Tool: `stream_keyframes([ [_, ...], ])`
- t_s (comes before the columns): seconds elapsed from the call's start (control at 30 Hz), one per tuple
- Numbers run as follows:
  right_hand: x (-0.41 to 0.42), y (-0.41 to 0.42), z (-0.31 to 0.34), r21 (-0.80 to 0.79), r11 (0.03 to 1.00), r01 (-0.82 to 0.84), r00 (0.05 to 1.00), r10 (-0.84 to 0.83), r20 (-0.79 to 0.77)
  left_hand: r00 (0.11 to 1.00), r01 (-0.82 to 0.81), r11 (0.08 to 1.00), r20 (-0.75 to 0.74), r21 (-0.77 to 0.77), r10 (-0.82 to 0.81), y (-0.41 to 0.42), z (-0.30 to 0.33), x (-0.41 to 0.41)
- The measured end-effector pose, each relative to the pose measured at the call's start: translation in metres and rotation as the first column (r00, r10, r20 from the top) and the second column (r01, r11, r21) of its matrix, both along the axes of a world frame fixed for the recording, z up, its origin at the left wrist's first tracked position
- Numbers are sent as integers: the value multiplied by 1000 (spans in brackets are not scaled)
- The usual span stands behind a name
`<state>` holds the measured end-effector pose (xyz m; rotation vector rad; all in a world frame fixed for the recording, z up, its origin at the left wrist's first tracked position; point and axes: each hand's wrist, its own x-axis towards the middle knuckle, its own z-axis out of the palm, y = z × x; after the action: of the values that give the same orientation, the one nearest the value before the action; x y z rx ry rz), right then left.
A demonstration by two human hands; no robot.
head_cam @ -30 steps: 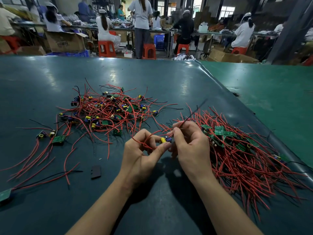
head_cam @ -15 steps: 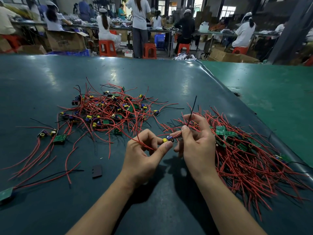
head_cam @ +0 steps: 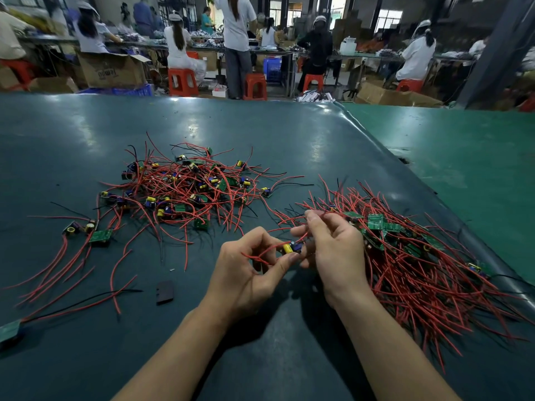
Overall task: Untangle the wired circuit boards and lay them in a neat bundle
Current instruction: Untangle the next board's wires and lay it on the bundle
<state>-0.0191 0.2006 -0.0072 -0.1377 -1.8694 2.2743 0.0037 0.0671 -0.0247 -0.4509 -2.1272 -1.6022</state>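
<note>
Landmark: the one board [head_cam: 292, 246] held in the air between both hands, above the dark table mat [head_cam: 260, 134].

Left hand [head_cam: 246, 273] pinched that board between thumb and forefinger, yellow capacitor facing up. Likely the anchor grip, so the leads could be pulled straight without the board twisting.

Right hand [head_cam: 333, 250], touching the board from the right, had fingers curled round its red leads [head_cam: 301, 218], the wires running up past the fingertips. Looked like combing them free; exact wire count in the grip was too small to tell.

Sorted bundle [head_cam: 419, 270] lay just right of the held board: green boards clustered at the far end, red wires fanned toward the person. Same orientation throughout, which probably explains the grip direction, so the board would drop in aligned.

Tangled pile [head_cam: 185, 189] sat up and left of the board, well apart from the bundle. A few stray boards [head_cam: 100, 236] lay farther left, and a small dark piece [head_cam: 165, 292] sat left of the left wrist.

Judgement: roughly half sorted.
</note>
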Motion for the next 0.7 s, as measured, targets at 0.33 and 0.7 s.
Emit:
stream_keyframes([
  [0.33, -2, 4, 3, -33, 999, 8, 1000, -7, 3, 1000, 24, 1000, -2, -14, -24, 0, 1, 1],
  [0.7, -1, 9, 8, -293, 954, -58, 992, 88, 91, 999, 38, 999, 10, -11, -38, 1, 1, 4],
])
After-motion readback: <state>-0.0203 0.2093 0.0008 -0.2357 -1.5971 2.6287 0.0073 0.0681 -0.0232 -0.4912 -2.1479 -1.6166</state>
